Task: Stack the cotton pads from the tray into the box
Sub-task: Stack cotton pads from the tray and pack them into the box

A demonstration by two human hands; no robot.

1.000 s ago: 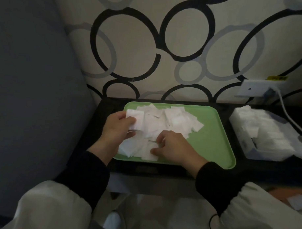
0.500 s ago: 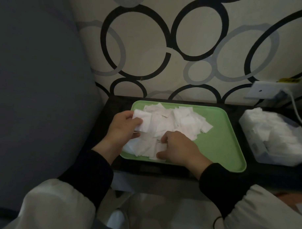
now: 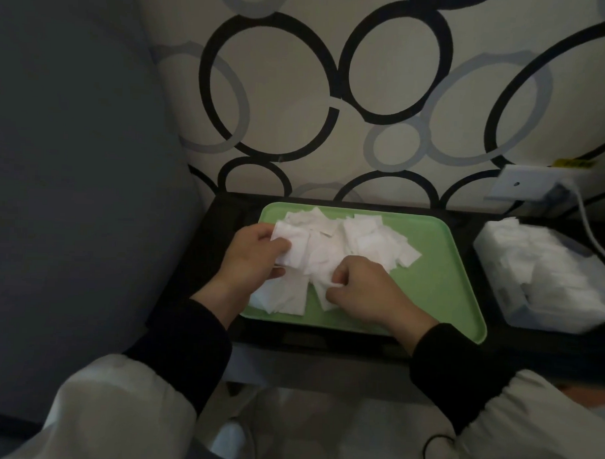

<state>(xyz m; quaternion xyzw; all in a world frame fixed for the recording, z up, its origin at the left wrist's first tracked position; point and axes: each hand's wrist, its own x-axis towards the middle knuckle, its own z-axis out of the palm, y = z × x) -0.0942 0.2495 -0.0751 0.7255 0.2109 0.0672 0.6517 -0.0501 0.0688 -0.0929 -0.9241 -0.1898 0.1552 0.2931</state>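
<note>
Heaps of cotton pads cover the left half of your green tray on the black table. Your left hand grips a small stack of pads between thumb and curled fingers, over the pile. Your right hand pinches one pad at the pile's near edge. More pads fill the box, just right of the tray.

Dim indoor shot, low flat light, no clear source, no hard shadows. White square cotton pads are the brightest patch, detail washed out, edges soft. Flat green plastic tray looks muted. Clear plastic box at the right edge is smeared by motion blur. Wide-angle bend shows on the far ring-patterned wallpaper; smooth grey panel at left is dark and featureless
</note>
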